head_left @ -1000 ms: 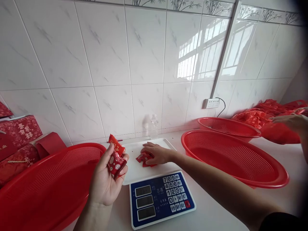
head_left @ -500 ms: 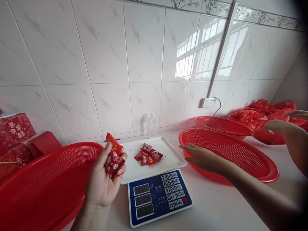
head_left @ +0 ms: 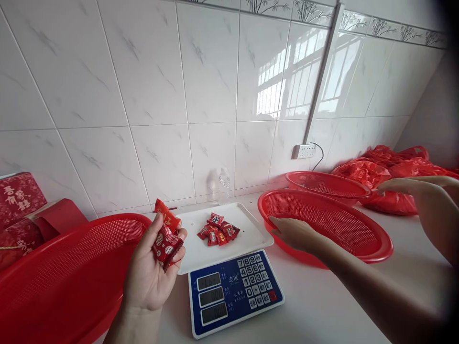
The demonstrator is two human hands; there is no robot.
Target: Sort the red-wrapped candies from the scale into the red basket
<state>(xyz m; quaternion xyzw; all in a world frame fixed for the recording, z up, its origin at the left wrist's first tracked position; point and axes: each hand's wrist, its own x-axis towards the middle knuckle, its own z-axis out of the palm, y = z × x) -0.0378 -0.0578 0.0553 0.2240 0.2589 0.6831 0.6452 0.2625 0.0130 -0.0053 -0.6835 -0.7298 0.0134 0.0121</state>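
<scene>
My left hand [head_left: 148, 272] is held palm up over the counter, its fingers curled round a small bunch of red wrapped candies [head_left: 165, 236]. My right hand [head_left: 292, 233] lies flat with fingers stretched out on the near rim of a red mesh basket [head_left: 355, 239]. It holds nothing. Between the hands stands a blue electronic scale [head_left: 233, 294] with a white weighing tray [head_left: 247, 239]. A little pile of red candies [head_left: 218, 229] lies on that tray.
A large red mesh basket [head_left: 64, 277] sits at the left, a smaller red basket [head_left: 328, 184] behind the right one. Red bags [head_left: 390, 165] pile at the far right, where another person's hand [head_left: 401, 186] reaches. Red boxes [head_left: 21, 203] stand at left; a clear bottle [head_left: 223, 186] stands by the wall.
My right hand let go of the candies on the tray and swung right onto the basket rim. My left hand kept its candies. The view drifted slightly right.
</scene>
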